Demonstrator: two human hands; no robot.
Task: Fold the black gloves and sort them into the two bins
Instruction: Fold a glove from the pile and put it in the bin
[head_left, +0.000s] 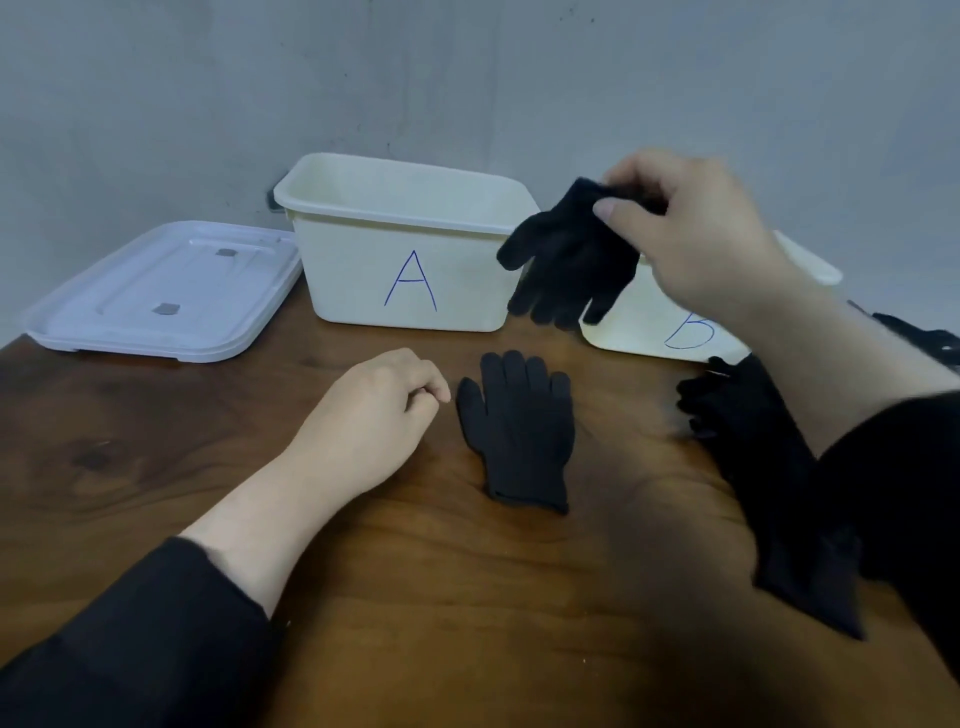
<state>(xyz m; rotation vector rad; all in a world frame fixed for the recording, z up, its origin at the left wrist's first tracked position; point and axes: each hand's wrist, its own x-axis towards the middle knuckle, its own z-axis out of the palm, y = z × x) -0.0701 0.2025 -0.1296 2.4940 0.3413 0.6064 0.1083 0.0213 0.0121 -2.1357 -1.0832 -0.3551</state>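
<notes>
My right hand pinches the cuff of a black glove, which hangs fingers down in the air between the two bins. A second black glove lies flat on the wooden table, fingers pointing away from me. My left hand rests on the table just left of it, fingers curled shut and holding nothing. A pile of more black gloves lies at the right, partly hidden by my right forearm. The cream bin marked A stands at the back centre. The bin marked B stands to its right, mostly hidden.
A white lid lies upside down at the back left of the table. A grey wall runs close behind the bins. Bare wooden table surface stretches at the left and in front of me.
</notes>
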